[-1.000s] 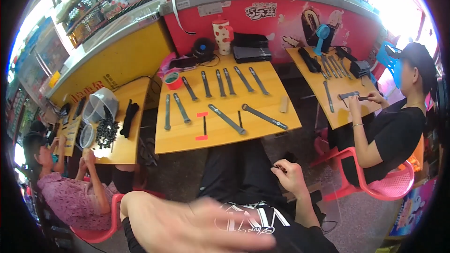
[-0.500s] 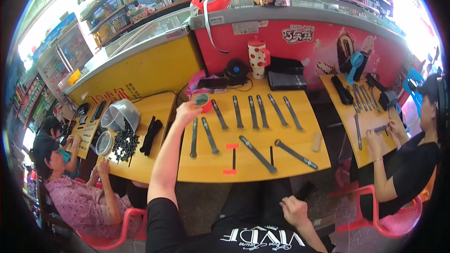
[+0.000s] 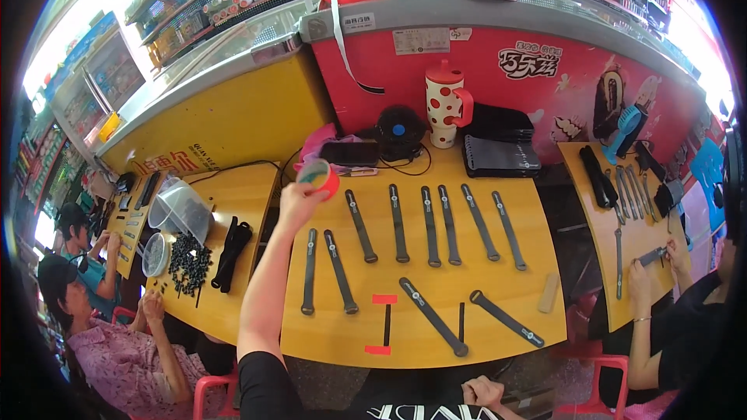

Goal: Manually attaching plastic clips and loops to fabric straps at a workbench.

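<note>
A roll of red tape (image 3: 332,183) is gripped by its edge in my left hand (image 3: 302,204), held above the table's far left part. My right hand (image 3: 484,393) rests low over my lap beyond the table's near edge, fingers curled in, with nothing visible in them. Several dark grey straps (image 3: 398,222) with a loop at one end lie in a spaced row across the table. Nearer to me, two more straps, one slanted strap (image 3: 433,317) and another strap (image 3: 507,319), lie beside strips of red tape (image 3: 384,299) and thin black marks (image 3: 387,325).
At the table's far edge stand a spotted tumbler (image 3: 443,113), a black fan (image 3: 398,131), a phone (image 3: 350,153) and stacked black pouches (image 3: 502,157). A tan block (image 3: 548,293) lies at right. Co-workers sit at side tables, with black pieces (image 3: 191,264) on the left one.
The view has shifted, so the table sits lower in the picture. My left hand still holds the tape roll, which is now tilted differently. My right hand stays low by my lap.
</note>
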A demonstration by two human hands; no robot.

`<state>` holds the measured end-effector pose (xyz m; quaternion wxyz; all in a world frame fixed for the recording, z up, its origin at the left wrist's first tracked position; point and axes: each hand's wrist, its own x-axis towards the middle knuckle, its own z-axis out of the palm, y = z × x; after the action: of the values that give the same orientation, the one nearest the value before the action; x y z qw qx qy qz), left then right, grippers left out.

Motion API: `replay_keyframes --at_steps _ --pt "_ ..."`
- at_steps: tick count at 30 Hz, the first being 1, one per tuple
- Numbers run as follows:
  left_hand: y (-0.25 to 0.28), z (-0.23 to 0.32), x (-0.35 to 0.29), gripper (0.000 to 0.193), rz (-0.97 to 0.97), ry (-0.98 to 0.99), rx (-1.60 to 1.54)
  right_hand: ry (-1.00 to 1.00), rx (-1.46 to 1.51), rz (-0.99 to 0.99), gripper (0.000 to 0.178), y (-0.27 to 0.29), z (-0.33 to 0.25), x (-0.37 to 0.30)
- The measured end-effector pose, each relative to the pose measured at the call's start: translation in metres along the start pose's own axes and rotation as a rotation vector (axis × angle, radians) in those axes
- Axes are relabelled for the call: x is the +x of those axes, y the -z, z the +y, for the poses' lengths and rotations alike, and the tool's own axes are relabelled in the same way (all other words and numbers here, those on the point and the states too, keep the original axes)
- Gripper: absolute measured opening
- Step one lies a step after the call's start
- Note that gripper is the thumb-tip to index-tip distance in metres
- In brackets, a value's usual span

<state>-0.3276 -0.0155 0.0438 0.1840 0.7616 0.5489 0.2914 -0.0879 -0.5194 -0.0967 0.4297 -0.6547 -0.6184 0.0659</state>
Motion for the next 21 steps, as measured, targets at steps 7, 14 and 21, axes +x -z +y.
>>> replay_keyframes --at_steps 7,14,21 --pt "0.016 0.108 0.066 0.028 0.138 -0.375 -0.139 0.011 -0.039 0.031 0.015 -0.009 0.011 -0.008" --pt "-0.022 0.249 0.144 0.04 0.133 -0.396 -0.256 -0.521 0.664 -0.719 0.058 -0.027 0.07 -0.049" --pt "0.021 0.293 0.186 0.054 0.356 -0.364 -0.206 -0.295 0.714 -0.965 0.051 -0.055 0.169 -0.127"
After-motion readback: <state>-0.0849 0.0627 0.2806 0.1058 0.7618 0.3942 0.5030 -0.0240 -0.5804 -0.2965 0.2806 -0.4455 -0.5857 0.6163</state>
